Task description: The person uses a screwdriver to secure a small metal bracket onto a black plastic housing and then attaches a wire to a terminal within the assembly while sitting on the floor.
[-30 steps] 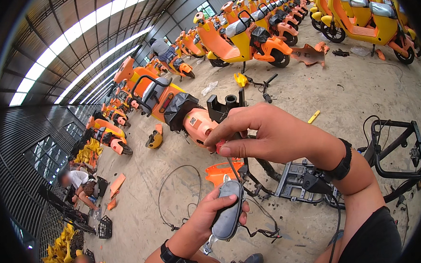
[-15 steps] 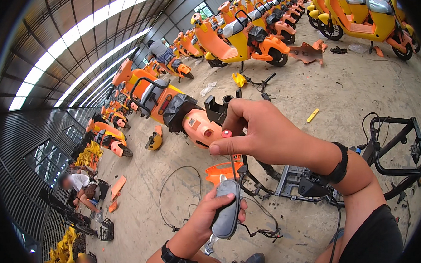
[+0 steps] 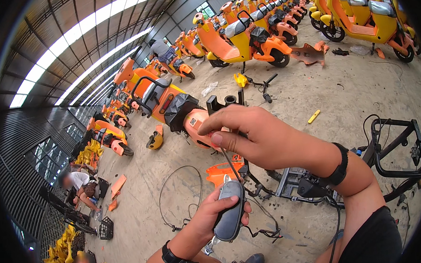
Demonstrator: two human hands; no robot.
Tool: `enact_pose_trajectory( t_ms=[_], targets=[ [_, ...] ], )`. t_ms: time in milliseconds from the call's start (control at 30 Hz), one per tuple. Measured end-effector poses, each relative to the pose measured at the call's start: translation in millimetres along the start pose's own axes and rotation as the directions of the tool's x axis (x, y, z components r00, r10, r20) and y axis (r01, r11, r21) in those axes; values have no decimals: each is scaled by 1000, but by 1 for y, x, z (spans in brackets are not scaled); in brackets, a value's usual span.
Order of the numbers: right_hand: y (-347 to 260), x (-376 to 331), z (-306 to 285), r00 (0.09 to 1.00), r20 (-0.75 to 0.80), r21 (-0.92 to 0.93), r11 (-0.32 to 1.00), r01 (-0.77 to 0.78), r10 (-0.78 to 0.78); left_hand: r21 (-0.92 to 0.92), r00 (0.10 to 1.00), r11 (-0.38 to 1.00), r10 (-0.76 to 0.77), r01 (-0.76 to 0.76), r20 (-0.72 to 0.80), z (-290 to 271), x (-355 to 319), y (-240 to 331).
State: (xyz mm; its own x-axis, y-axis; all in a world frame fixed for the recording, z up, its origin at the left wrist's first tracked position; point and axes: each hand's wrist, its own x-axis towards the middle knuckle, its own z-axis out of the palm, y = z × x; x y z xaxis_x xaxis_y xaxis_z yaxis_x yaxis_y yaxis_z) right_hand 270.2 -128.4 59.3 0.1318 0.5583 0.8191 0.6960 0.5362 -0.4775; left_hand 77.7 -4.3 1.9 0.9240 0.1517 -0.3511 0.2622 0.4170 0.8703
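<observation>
In my left hand (image 3: 206, 218) lies a grey, rounded oblong part (image 3: 230, 215), gripped with the thumb across its face. Clear plastic film shows at its upper end. My right hand (image 3: 246, 136) is above it, thumb and fingers closed around the top of a screwdriver (image 3: 231, 164). Only its thin shaft and a trace of red at the handle show between the fingers. The shaft slants down to the upper end of the grey part; whether its tip touches is hidden.
A bare black scooter frame (image 3: 397, 145) lies at right. An orange and yellow scooter (image 3: 164, 103) stands ahead, with rows of others behind. On the floor are a yellow-handled tool (image 3: 314, 116), a handlebar (image 3: 265, 88) and a looped cable (image 3: 161, 191). A person (image 3: 82, 186) sits at far left.
My right fingers have shifted their grip, now covering more of the red handle. The screwdriver leans further left at its top. The grey part has moved slightly right and turned more upright.
</observation>
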Motion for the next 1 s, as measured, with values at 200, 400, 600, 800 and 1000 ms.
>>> enact_pose_trajectory(
  t_ms=[200, 400, 600, 800, 1000],
  targets=[
    [-5, 2, -19, 945, 271, 382, 880, -282, 185, -41, 999, 999, 19, -18, 35, -3, -3, 2],
    [-1, 0, -25, 947, 310, 391, 897, -207, 83, -7, 1000, 1000, 0, 0, -3, -2, -2, 2],
    [-2, 2, -29, 939, 341, 301, 942, -150, 41, 30, 1000, 999, -28, 28, -5, 1, -2, 3],
    [-5, 1, -25, 946, 313, 218, 963, -162, 88, 41, 998, 998, -58, 57, 14, 3, -2, 3],
    [-2, -2, -17, 963, 64, 234, 934, -269, 262, -16, 999, 1000, -15, 14, -46, 2, -2, 3]
  ],
)
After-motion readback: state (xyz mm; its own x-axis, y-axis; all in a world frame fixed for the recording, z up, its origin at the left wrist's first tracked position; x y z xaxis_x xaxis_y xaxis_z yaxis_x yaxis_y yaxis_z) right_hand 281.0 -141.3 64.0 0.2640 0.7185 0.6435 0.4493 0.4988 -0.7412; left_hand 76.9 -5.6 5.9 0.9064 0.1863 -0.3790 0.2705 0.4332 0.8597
